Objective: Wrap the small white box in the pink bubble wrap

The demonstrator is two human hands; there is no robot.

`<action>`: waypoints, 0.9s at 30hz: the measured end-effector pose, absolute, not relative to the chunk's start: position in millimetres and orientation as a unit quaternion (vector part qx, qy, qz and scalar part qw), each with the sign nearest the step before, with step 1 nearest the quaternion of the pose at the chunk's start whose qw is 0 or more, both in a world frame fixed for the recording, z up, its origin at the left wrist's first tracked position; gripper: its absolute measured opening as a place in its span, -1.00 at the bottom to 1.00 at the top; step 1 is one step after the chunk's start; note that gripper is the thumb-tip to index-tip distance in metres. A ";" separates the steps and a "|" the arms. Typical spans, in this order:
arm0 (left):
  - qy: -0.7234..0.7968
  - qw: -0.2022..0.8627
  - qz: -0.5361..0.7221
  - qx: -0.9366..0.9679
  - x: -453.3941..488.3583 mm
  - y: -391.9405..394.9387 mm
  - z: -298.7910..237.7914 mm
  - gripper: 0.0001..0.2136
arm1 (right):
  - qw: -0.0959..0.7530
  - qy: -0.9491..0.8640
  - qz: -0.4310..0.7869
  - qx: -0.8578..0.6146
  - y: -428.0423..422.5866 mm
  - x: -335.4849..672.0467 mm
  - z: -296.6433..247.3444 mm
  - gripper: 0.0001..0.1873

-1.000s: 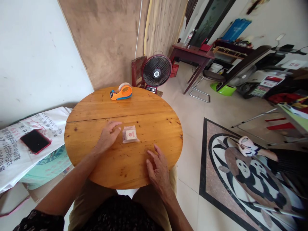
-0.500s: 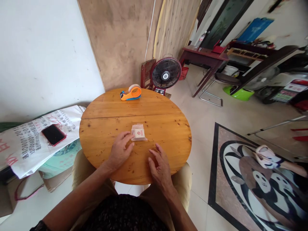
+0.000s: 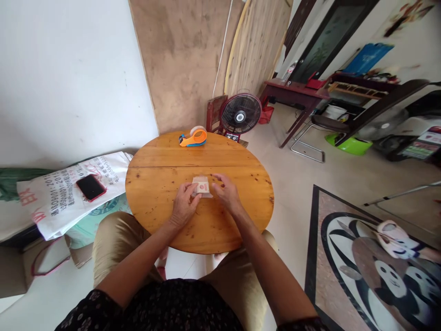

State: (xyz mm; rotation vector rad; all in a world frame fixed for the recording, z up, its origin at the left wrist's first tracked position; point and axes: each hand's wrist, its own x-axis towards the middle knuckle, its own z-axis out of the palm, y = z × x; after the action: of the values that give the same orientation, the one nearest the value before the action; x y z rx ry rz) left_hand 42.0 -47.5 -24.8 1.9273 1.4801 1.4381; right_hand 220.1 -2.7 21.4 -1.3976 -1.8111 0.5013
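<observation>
A small pale box (image 3: 203,186) with red print lies in clear plastic wrap on the round wooden table (image 3: 165,188). My left hand (image 3: 186,201) has its thumb and fingertips on the wrap at the box's left edge, gripping it there. At the box's right side, my right hand (image 3: 225,193) is held with thumb and fingers apart and nothing between them. Whether its fingertips touch the wrap is hard to tell.
An orange and blue tape dispenser (image 3: 193,137) stands near the table's far edge. Beyond it is a fan (image 3: 240,114). A phone (image 3: 90,187) rests on white sacks (image 3: 65,191) at left. Another person's foot in a shoe (image 3: 396,239) shows at right.
My right hand has moved forward from the table's near side to the box's right side. My left thumb has come closer to the wrap. The camera view has shifted slightly.
</observation>
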 end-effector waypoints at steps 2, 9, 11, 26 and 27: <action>0.515 0.150 0.513 0.670 41.6 -46.8 -26.7 -0.69 | 0.377 -0.719 0.207 -0.546 18.5 212.1 23.6 -0.58; 0.508 0.147 0.499 0.686 39.7 -44.2 -25.5 -0.68 | 0.319 -0.742 0.247 -0.536 57.8 195.8 23.0 -0.56; 0.509 0.149 0.496 0.688 40.0 -44.4 -24.9 -0.68 | 0.304 -0.747 0.250 -0.536 62.0 194.1 23.5 -0.62; 0.519 0.174 0.484 0.683 41.2 -47.5 -22.0 -0.73 | 0.295 -0.754 0.299 -0.504 54.2 194.2 40.5 -0.84; 0.520 0.177 0.481 0.683 41.3 -47.7 -21.6 -0.72 | 0.294 -0.756 0.305 -0.500 51.2 194.3 42.6 -0.84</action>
State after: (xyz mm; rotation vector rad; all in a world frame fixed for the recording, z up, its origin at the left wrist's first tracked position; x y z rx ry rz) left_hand 41.3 -47.7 -21.6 1.9334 1.4726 1.3630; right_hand 194.3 51.2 42.6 -1.3296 -2.0113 0.8115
